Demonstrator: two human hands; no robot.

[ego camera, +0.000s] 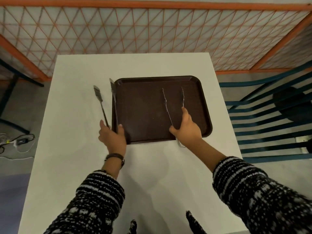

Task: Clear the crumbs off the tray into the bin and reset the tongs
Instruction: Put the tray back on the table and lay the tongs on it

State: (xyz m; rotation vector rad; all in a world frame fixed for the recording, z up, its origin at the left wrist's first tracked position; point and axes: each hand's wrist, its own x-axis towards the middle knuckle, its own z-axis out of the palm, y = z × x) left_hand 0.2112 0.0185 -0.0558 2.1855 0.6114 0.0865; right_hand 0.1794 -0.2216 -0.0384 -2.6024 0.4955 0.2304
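Tray (143, 112) lies toward the far edge of the table (152, 174). The left hand (112, 135) has its grip clamped on the large tongs (101, 106) along the tray's left edge. The right hand (186, 128) has its grip clamped on the slim tongs (166, 102) over the tray's right side, probably to free the tray for emptying.

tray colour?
Dark brown tray, plain, on a white table. Head view, the only one, shows it well.

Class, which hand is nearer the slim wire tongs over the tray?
Right. The right hand grips the slim wire tongs; the left hand is across the tray, holding the broad tongs at its left edge.
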